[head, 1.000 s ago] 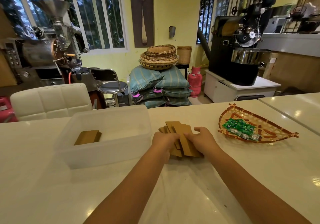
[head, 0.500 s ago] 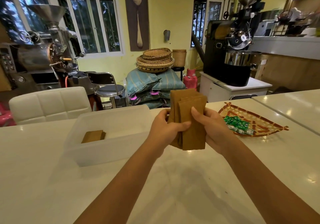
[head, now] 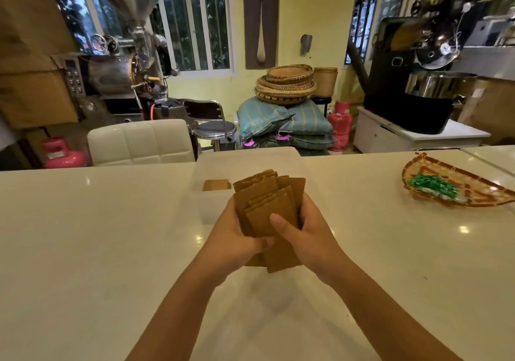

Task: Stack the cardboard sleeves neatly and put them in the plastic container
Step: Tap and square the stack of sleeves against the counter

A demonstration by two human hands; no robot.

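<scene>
Several flat brown cardboard sleeves [head: 266,207] stand upright and unevenly fanned above the white table, gripped from both sides. My left hand [head: 237,232] holds their left edge and bottom; my right hand [head: 303,229] holds the right edge, its thumb across the front sleeve. Right behind the bundle stands the translucent plastic container [head: 211,207], partly hidden by the sleeves. Inside it, at the left, lies a small stack of sleeves [head: 216,185].
A woven tray [head: 473,190] with green packets [head: 433,186] sits on the table [head: 97,235] at the right. Behind the far edge stand a white padded chair [head: 140,142], a stool, stacked sacks with baskets, and roasting machines.
Both hands gathered the sleeves off the table, lifted them upright, and now hold them lower, in front of the container. The view has shifted left, putting the container behind the hands.
</scene>
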